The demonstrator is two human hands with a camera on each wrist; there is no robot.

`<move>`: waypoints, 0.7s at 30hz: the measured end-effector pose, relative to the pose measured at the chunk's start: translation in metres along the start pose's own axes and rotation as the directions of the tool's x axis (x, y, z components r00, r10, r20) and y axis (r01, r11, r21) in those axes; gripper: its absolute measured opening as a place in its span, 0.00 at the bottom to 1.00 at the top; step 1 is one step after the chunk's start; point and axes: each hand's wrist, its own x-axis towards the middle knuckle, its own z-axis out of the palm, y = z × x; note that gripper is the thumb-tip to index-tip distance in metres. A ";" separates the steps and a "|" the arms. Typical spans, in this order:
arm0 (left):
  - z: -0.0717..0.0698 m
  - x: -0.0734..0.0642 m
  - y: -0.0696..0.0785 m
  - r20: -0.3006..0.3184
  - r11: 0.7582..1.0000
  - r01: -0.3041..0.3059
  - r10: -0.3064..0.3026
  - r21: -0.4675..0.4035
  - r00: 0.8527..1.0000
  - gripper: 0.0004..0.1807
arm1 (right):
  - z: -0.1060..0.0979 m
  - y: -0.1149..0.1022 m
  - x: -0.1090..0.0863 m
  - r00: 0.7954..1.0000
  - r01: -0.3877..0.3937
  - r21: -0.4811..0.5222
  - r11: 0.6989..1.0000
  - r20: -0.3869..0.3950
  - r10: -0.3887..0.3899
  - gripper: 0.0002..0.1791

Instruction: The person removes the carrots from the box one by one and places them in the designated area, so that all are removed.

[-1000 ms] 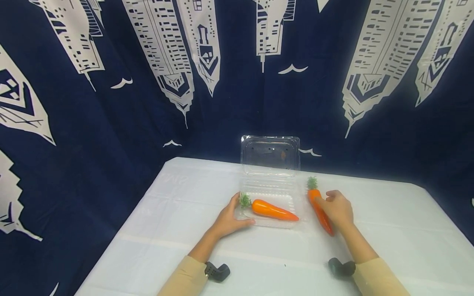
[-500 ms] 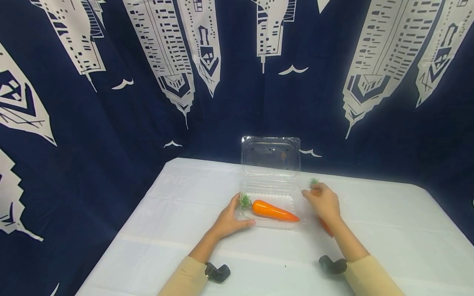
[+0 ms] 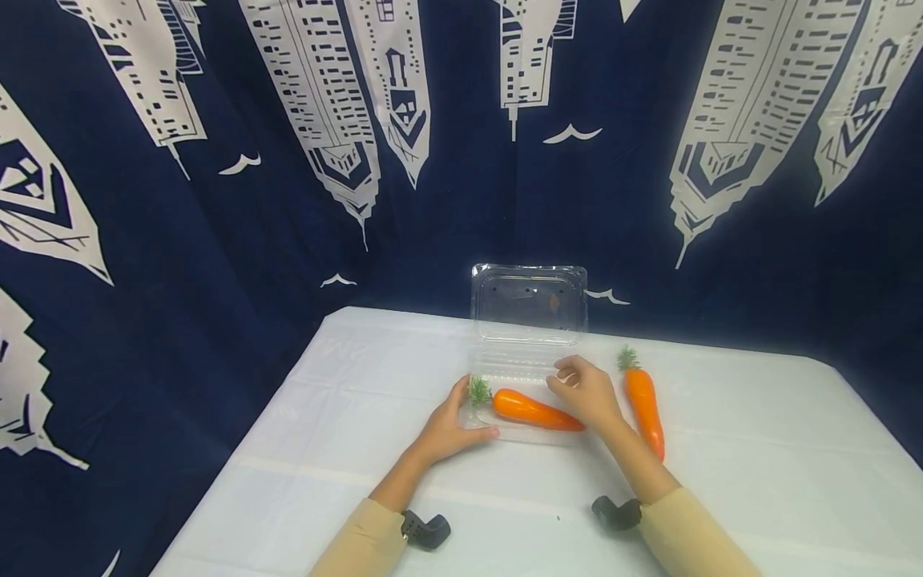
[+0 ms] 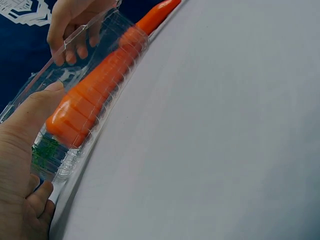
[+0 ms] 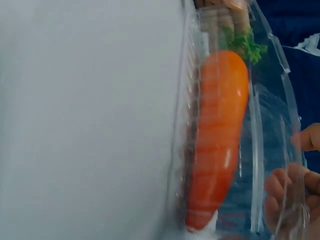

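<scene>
An orange carrot with a green tuft lies in the base of a clear plastic clamshell container, its tip toward the right end. My left hand grips the container's left end, thumb at the near side. Above the container's right part is my right hand, fingers loosely bent with nothing between them; the right wrist view shows its fingertips through the clear plastic. To the right of the container a second carrot lies on the table, partly behind the right forearm.
The container's lid stands raised at the back, hinged to the base. A white-covered table is under everything. Behind it hangs a dark blue curtain with white building prints.
My right hand has left the second carrot and moved left to over the container. That carrot has shifted slightly right on the table. My left hand stays on the container.
</scene>
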 end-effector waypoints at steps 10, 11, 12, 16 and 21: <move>0.000 0.000 0.000 0.007 0.999 0.033 -0.033 0.012 0.999 0.59 | 0.020 -0.002 0.005 0.990 0.070 -0.016 0.997 0.127 -0.067 0.14; 0.000 0.000 0.000 0.007 0.999 0.030 -0.030 0.012 1.000 0.59 | 0.021 -0.002 0.005 0.989 0.071 -0.019 0.997 0.135 -0.068 0.14; 0.000 0.000 0.000 0.008 0.999 0.030 -0.031 0.013 1.000 0.59 | 0.022 -0.002 0.005 0.988 0.075 -0.024 0.997 0.141 -0.070 0.14; 0.000 0.000 0.001 0.007 1.000 0.027 -0.027 0.011 1.000 0.59 | 0.025 -0.001 0.007 0.983 0.084 -0.045 0.995 0.170 -0.075 0.14; 0.000 -0.001 0.002 0.005 1.000 0.029 -0.030 0.008 1.000 0.58 | 0.026 0.001 0.006 0.973 0.100 -0.058 0.993 0.213 -0.085 0.17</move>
